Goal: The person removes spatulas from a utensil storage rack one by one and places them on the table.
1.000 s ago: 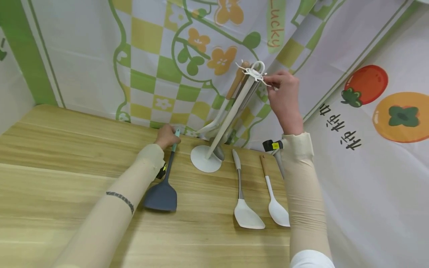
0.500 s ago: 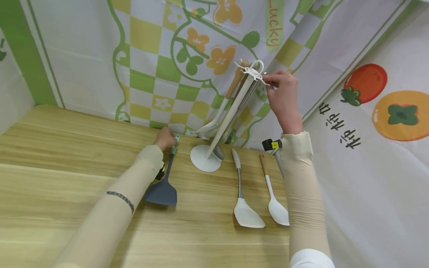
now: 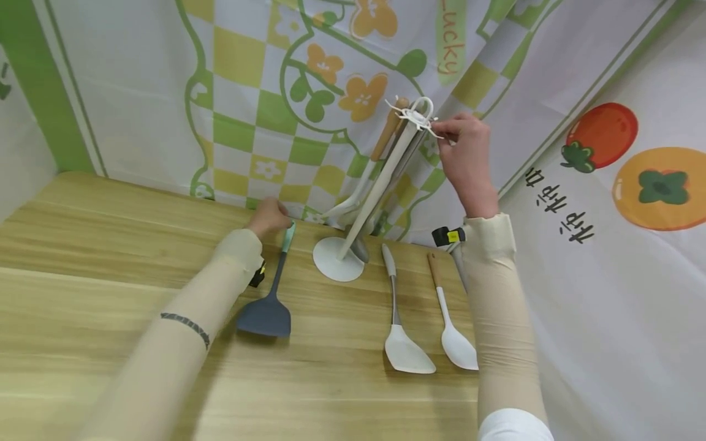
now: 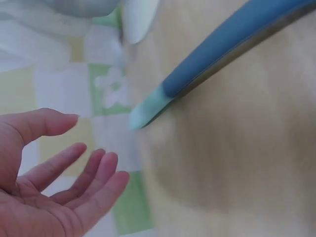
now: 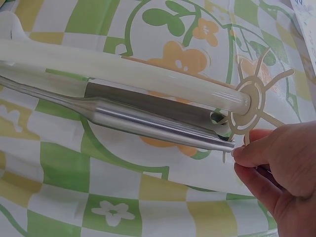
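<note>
**Right hand at the rack's hook ring, left hand loose beside the dark spatula**

From the head view I see my right hand (image 3: 466, 162) up at about 1 o'clock, its fingertips (image 5: 245, 153) pinching one spoke of the white hook ring (image 5: 251, 101) at the top of the utensil rack (image 3: 380, 184). The rack leans, its round base (image 3: 337, 262) on the wooden table (image 3: 110, 257) near the backdrop. A steel-handled utensil (image 5: 148, 121) hangs just under the rack's pole, its handle end right by my fingertips; a wooden-handled one (image 3: 386, 131) hangs on the far side.

My left hand (image 3: 269, 215) sits at about 11 o'clock from the rack base, fingers relaxed and spread, holding nothing. The left wrist view shows the palm wide, with the mint tip of the dark spatula (image 4: 232, 44) close by but apart from the fingers. That spatula (image 3: 270, 294) lies flat on the table, blade toward me at 6 o'clock, handle pointing to 12.

To the right of the base, a white turner (image 3: 399, 318) and a white spoon (image 3: 449, 318) lie side by side, near each other but not touching, blades toward me.
</note>
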`<state>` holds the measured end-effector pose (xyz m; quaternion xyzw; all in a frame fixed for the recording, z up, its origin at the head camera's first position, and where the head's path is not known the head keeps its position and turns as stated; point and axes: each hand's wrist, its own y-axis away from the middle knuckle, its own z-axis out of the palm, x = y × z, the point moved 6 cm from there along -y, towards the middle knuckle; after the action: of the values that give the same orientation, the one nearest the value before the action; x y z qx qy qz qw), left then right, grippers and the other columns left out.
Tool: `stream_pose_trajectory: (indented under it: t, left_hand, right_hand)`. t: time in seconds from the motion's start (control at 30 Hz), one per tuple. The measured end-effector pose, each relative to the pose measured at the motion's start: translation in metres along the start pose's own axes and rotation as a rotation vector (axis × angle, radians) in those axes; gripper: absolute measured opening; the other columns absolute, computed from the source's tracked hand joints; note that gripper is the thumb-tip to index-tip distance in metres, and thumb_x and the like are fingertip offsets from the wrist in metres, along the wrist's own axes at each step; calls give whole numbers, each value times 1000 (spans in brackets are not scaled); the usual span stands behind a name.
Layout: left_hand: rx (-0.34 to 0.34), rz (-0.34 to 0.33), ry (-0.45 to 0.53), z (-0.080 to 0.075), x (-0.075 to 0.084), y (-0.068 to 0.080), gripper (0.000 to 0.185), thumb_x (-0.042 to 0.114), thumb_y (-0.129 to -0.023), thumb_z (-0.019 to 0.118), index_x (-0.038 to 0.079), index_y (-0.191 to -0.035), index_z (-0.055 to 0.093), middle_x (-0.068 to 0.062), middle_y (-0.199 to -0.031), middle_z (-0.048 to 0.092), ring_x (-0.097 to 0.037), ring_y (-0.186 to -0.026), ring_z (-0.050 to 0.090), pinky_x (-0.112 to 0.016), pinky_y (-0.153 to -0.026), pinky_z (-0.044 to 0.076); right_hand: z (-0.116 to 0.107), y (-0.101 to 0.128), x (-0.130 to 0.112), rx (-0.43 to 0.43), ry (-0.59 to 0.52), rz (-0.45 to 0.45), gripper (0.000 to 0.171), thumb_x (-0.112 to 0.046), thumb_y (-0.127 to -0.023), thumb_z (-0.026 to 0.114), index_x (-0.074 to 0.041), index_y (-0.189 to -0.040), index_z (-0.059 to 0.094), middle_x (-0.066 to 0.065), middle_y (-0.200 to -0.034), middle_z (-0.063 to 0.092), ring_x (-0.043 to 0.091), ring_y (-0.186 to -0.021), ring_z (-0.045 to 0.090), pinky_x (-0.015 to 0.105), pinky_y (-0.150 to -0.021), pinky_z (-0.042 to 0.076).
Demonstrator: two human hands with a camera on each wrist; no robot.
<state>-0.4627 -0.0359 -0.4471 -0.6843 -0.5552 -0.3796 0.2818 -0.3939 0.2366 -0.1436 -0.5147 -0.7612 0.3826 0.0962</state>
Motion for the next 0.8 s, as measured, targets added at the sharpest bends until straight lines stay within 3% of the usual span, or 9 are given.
stream_pose_trajectory:
  t: [0.13, 0.33, 0.5, 0.67, 0.8]
  left_hand:
    - [9, 59, 65, -18, 19, -2, 48, 7, -91, 57, -17, -132, 55, -36, -136, 56, -48, -125, 55, -53, -105, 51]
    - [63, 219, 130, -35, 54, -4, 46, 4, -93, 55, -12, -136, 55, -33, -134, 59, -45, -123, 57, -51, -104, 52]
    - [105, 307, 224, -42, 83, -1, 46, 5, -94, 58, -8, -138, 56, -28, -137, 59, -41, -123, 58, -49, -106, 50]
    - [135, 356, 277, -43, 105, 4, 44, 3, -94, 59, -7, -137, 58, -26, -138, 59, -39, -124, 59, -47, -104, 53]
    - [141, 386, 295, -44, 117, 6, 43, 2, -94, 59, -7, -136, 59, -25, -139, 59, -38, -123, 59, -46, -104, 53]
  right_hand:
    - [-1, -2, 1, 5, 4, 2, 21, 14, -91, 61, 7, -101, 77, 21, -96, 69, 29, -93, 69, 22, -87, 60]
    - [0, -3, 2, -19, -8, 10, 20, 13, -92, 60, 7, -102, 77, 21, -98, 69, 27, -94, 68, 20, -88, 59]
    - [-1, -5, 4, -12, -38, 12, 21, 14, -92, 59, 8, -101, 77, 22, -98, 71, 28, -94, 70, 19, -88, 59]
    - [1, -5, 7, -19, -64, 33, 25, 16, -91, 56, 7, -103, 77, 22, -101, 71, 28, -96, 70, 17, -90, 58]
    - [2, -5, 7, -8, -64, 2, 25, 15, -91, 58, 6, -105, 77, 22, -100, 72, 27, -95, 70, 20, -89, 59]
